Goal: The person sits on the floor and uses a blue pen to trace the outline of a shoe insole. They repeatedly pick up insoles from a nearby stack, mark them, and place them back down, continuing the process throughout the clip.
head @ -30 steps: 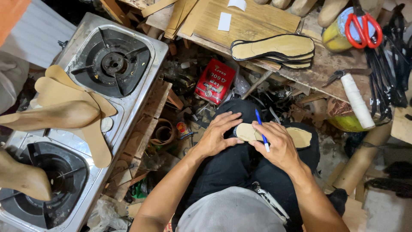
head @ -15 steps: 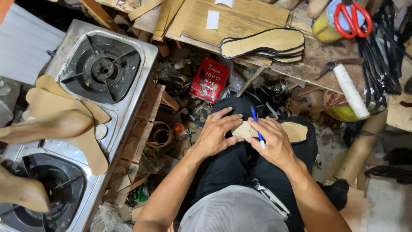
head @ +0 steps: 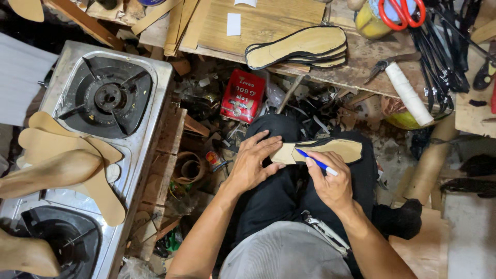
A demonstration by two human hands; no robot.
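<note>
I observe my left hand (head: 256, 160) lying flat, fingers spread, on the heel end of a tan insole (head: 330, 150) at centre frame. The insole lies across my lap on dark trousers; the open palm pins it, which I judge keeps it from sliding under the pen. My right hand (head: 330, 183) is closed in a writing grip around a blue pen (head: 314, 161), whose tip meets the insole just right of the left fingertips. The lap serves as the work surface, close under the camera.

Above, at upper centre, a stack of finished insoles (head: 299, 46) with dark edging rests on the wooden workbench (head: 268, 20), within reach but apart from the piece in hand. A red tin (head: 243, 95) lies among scraps below the bench edge. At upper right, red-handled scissors (head: 400, 13) sit on a yellow container, and a white thread spool (head: 409, 93) lies tilted nearby. At left, a two-burner gas stove (head: 111, 98) carries tan cut-outs and a wooden shoe last (head: 49, 173).
</note>
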